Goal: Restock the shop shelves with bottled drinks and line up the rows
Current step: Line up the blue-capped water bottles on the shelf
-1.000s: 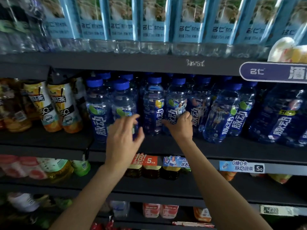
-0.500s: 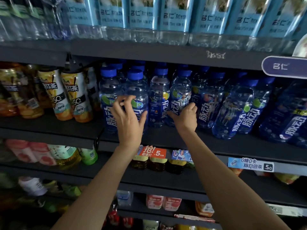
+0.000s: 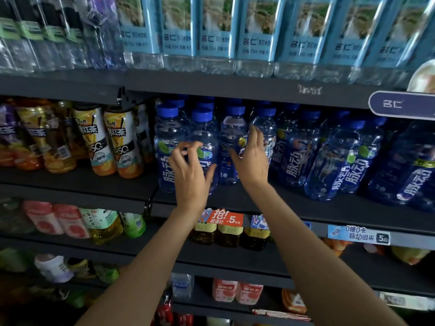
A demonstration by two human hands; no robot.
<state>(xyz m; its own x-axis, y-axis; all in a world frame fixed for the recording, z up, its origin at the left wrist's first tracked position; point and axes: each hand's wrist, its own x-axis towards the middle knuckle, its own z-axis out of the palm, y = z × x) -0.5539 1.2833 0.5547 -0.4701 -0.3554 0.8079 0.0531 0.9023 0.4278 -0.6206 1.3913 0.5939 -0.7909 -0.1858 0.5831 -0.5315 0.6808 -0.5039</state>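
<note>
Shelf [image 3: 270,203] front: upright blue bottles [image 3: 233,147], caps upward.

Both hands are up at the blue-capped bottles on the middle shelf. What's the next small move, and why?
Probably close the left hand on the second blue-capped bottle and nudge it back level. It stands a little forward of the leftmost bottle, and the fingers curl just in front of its label, seemingly gripping nothing. The right hand lies open against the third bottle.

Both forearms are bare to the frame's edge, and the left hand [image 3: 190,177] and right hand [image 3: 253,161] are ungloved.
</note>
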